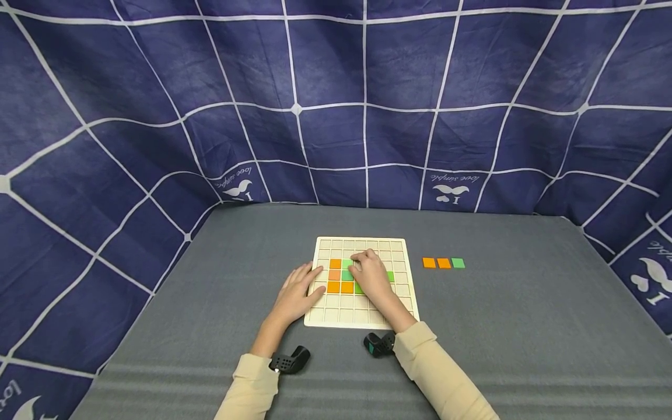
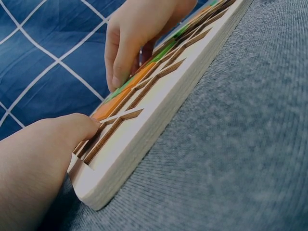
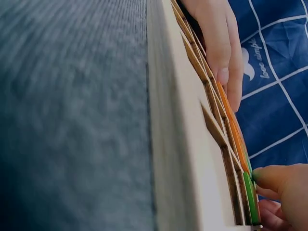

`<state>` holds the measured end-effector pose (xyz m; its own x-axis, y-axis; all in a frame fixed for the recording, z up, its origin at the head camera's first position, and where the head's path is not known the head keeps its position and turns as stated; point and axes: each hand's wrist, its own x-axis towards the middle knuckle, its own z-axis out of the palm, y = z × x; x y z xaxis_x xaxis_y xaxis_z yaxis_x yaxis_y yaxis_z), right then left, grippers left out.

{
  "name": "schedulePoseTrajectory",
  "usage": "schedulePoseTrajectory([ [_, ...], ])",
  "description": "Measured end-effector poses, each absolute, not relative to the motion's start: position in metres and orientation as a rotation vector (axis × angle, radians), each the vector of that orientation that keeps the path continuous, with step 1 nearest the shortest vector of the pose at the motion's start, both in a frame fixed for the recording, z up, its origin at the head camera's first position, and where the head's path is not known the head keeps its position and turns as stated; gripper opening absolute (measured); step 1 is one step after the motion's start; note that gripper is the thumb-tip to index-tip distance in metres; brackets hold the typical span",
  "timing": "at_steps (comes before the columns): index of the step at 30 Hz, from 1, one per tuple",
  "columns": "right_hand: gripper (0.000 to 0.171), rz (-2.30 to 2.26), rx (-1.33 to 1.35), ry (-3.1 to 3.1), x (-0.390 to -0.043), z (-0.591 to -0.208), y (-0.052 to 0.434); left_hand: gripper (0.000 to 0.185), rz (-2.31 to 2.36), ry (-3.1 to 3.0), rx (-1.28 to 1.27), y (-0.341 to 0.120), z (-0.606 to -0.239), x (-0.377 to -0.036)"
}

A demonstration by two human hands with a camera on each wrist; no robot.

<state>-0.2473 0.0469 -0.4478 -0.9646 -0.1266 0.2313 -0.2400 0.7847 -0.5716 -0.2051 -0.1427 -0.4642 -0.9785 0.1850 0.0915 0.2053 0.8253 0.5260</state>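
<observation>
Wooden grid board [image 1: 362,318] flat on the grey table cover [image 1: 525,350], near the middle, inside a blue checked backdrop [image 1: 157,116]. Orange tiles [image 1: 339,287] and green tiles [image 1: 347,275] seated in the cells at the board's centre. Three spare tiles [image 1: 443,263], two orange and one green, in a row on the cover, well apart to the right of the board.

Left hand [image 1: 295,294]: fingers straight, laid flat on the board's left edge, steadying it; nothing pinched. Right hand [image 1: 371,275]: palm down over the centre cells, fingertips [image 3: 264,177] pressing a green tile [image 3: 250,190] into its cell; fingers bent slightly, not closed round anything.

Handling, as judged: tiles thin, rigid, light, smooth-faced, likely slippery under a flat fingertip. Once seated, nearly flush with the grid ribs, so no side grip available; best pushed down by the top face, or tipped up at one edge. Loose tiles best pinched by two opposite edges. Board stiff, thick-edged, light enough to slide on the cloth; hold-down at a rim advisable.
</observation>
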Motion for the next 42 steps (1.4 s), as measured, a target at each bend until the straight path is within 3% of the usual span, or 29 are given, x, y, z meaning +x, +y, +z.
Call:
schedulePoseTrajectory([
  [4, 0.021, 0.912, 0.305, -2.757, -0.2463, -0.4498, 0.0461, 0.054, -0.866, -2.967, -0.317, -0.143, -0.4647, -0.2054],
  [11, 0.041, 0.895, 0.249, -2.829, -0.2475, -0.4494, 0.0424, 0.054, -0.841, -2.955, -0.34, -0.1429, -0.4658, -0.2063],
  [19, 0.026, 0.837, 0.262, -2.847, -0.2462, -0.4491, 0.0408, 0.053, -0.86, -2.938, -0.338, -0.1428, -0.4646, -0.206],
  [42, 0.017, 0.863, 0.311, -2.774, -0.2458, -0.4496, 0.0408, 0.054, -0.841, -2.954, -0.326, -0.1435, -0.4674, -0.2061],
])
